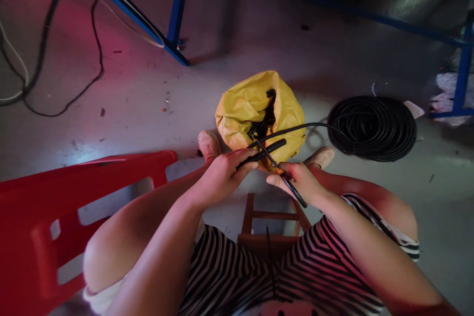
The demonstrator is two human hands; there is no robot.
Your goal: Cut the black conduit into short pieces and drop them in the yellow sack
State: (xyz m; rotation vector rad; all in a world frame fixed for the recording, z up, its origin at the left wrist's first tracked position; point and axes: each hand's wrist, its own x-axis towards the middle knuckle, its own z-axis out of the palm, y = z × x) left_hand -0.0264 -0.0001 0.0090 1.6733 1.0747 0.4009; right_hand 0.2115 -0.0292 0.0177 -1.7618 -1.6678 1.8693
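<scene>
Left hand (222, 172): the grip is clamped on a ribbed black piece (277, 146), thumb opposing fingers. Right hand (305, 183): the grip is clamped on the scissors (293, 192), whose blades cross the ribbed piece between the two hands, over the near side of the yellow bag (240, 108). The blade gap cannot be told. A black tube (294, 129) runs from the left hand, across the bag, to the coil (372, 128) on the floor (140, 89) at right.

Recommended handling: support the work close to the blades; hold the fingertips clear of the edges. Set the blades square to the length. Leave slack toward the coil, since drag could shift the work.
</scene>
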